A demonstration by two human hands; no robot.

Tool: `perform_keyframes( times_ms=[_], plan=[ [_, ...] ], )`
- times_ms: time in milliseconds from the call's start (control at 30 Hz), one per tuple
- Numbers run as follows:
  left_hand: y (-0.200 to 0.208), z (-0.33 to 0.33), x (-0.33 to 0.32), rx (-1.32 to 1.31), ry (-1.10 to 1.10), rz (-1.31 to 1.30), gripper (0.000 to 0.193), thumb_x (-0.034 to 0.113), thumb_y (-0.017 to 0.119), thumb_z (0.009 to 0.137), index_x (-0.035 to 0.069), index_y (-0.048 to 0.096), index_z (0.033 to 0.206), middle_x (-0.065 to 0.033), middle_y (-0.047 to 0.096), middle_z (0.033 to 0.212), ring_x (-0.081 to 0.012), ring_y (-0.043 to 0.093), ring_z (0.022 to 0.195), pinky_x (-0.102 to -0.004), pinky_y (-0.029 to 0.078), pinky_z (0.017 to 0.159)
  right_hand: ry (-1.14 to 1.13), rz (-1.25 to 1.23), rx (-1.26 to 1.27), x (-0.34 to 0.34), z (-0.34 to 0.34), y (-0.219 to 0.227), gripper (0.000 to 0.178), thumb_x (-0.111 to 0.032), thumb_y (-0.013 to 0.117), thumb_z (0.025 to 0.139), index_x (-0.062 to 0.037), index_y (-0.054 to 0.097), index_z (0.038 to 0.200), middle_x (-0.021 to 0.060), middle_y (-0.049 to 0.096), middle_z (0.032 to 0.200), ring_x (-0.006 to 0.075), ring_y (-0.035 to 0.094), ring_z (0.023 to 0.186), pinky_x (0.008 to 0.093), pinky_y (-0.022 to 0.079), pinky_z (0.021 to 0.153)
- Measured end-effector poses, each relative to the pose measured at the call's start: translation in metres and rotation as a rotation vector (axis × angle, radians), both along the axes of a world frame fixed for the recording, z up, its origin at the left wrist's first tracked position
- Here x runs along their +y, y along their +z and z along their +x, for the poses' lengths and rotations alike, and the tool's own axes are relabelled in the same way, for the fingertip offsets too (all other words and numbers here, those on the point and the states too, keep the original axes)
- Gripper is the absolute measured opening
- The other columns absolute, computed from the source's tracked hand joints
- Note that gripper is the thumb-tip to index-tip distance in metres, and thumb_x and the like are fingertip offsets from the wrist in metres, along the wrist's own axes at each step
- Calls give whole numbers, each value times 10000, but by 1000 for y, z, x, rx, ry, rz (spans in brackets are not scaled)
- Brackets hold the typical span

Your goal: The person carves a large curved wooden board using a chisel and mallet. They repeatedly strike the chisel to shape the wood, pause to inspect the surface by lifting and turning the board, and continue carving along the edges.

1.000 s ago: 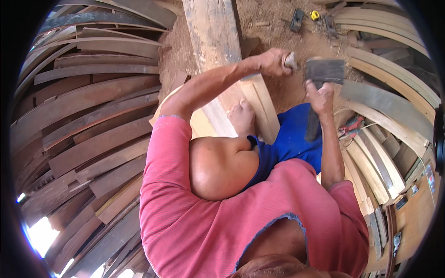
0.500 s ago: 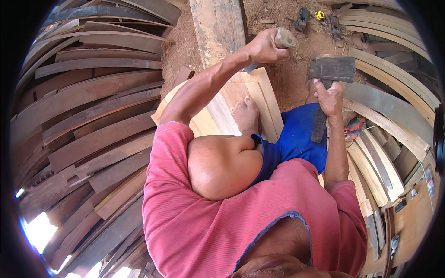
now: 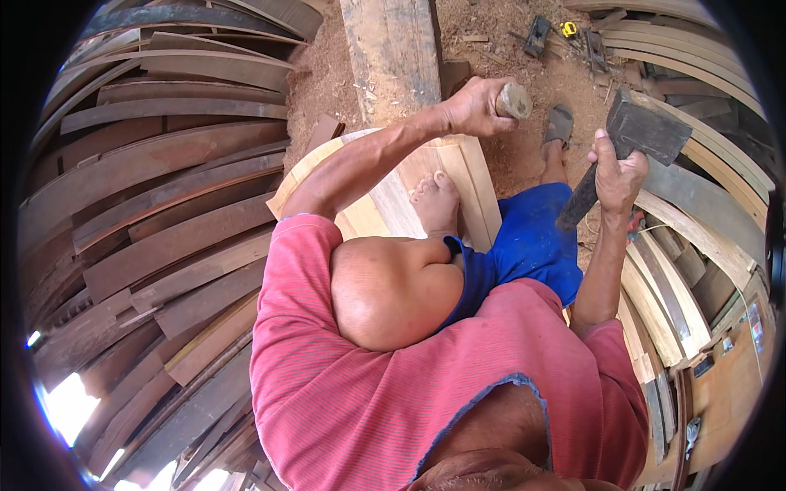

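Dark grey-black at right: a blocky mallet (image 3: 651, 129), with its head at the far end and its shaft slanting near and left toward blue shorts (image 3: 532, 233). Wrapped snugly round that shaft just below the head, with no gap: the right grip (image 3: 620, 172). Farther left, curled fully around a pale, round-ended handle (image 3: 514, 101), the left grip (image 3: 477, 108); butt turned right, remainder hidden by the hand. Mallet and handle well apart. Just nearer, partly beneath the left forearm, pale joined boards (image 3: 475, 184) with a bare foot (image 3: 435, 200) on top. Beyond, a weathered beam (image 3: 393, 53) sprinkled with shavings on a sawdust-covered floor (image 3: 319, 90). Far right, a yellow tape measure (image 3: 568, 29) between two dark tools (image 3: 536, 37). Brown planks (image 3: 180, 176) stacked all along the left; paler planks (image 3: 655, 303) at right.
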State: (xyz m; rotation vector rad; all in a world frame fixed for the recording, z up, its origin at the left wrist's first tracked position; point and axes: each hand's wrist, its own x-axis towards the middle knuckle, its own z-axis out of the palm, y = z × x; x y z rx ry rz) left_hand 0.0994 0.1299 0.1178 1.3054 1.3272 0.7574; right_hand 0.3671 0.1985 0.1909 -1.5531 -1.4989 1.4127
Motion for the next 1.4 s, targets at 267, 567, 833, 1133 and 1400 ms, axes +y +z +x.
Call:
perform_keyframes(
  times_ms=[267, 567, 833, 1133, 1400],
  plan=[
    [-8, 8, 9, 45, -106, -34, 386, 160, 788, 786, 55, 662, 1135, -138, 752, 996, -267, 738, 946, -387, 574, 859, 441, 34, -394, -14, -15, -34, 202, -171, 704, 928, 25, 755, 921, 99, 755, 839, 151, 686, 686, 328, 548, 663],
    [-27, 15, 14, 19, -122, -59, 401, 249, 784, 769, 64, 664, 1104, -178, 733, 972, -333, 721, 909, -431, 570, 826, 483, 119, -278, -26, 10, -79, 202, -198, 719, 915, -18, 678, 835, 16, 630, 694, 66, 555, 583, 279, 470, 546],
    [-52, 10, 8, 152, -261, -108, 417, 270, 820, 794, 82, 685, 1140, -117, 751, 1018, -276, 726, 951, -395, 573, 862, 459, -77, -336, -40, 3, -84, 301, -206, 710, 861, 49, 716, 1019, 199, 746, 902, 311, 738, 882, 400, 555, 799],
    [-19, -32, 15, 293, -109, -244, 376, 234, 778, 853, 53, 673, 1166, -127, 753, 1057, -243, 720, 997, -384, 582, 884, 170, -407, -61, -37, 10, -69, 165, -182, 701, 923, -24, 673, 887, 0, 627, 683, 73, 588, 566, 264, 463, 529],
    [6, -11, 29, -4, 248, -25, 366, 249, 786, 829, 49, 693, 1120, -129, 766, 1032, -225, 737, 995, -365, 586, 910, 93, -334, -52, -7, 19, -35, 137, -149, 707, 951, -29, 651, 988, 1, 620, 757, 73, 566, 601, 231, 458, 550]
  ],
)
